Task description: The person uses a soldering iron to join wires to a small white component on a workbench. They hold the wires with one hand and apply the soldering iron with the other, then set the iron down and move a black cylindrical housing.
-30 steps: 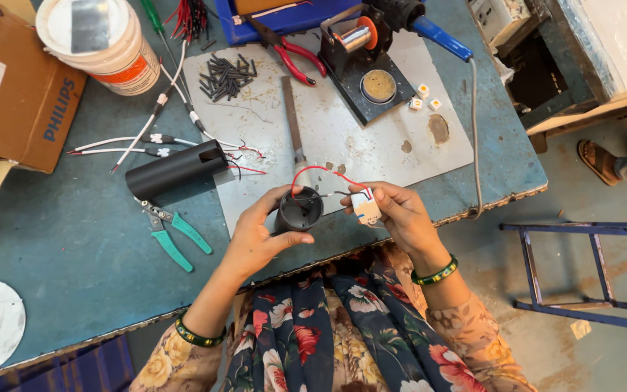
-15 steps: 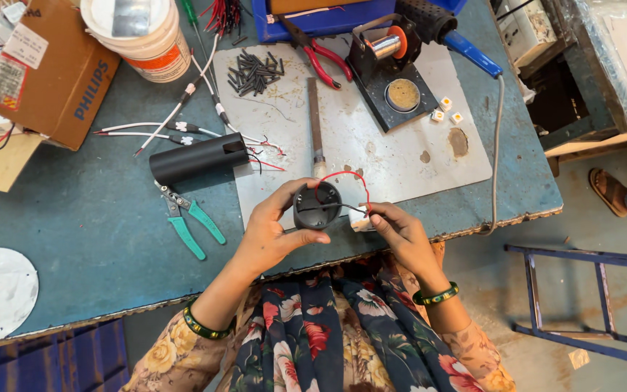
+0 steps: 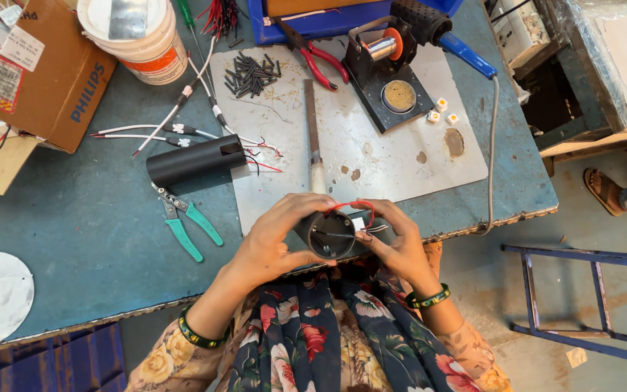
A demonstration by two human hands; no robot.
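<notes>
Holding wired black housing (image 3: 329, 234), hands (image 3: 273, 243)

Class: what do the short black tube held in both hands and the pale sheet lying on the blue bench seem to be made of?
Short black tube: probably metal or hard plastic with a matt black coat; thin rim, dull sheen. Left hand and right hand hold it. Pale grey sheet: likely metal or board, flat, stained with brown marks.

Both hands meet close before the body, forearms angled inward. The left hand (image 3: 279, 239) curls its fingers in a grasp; the right hand (image 3: 393, 243) pinches with bent fingertips.
</notes>
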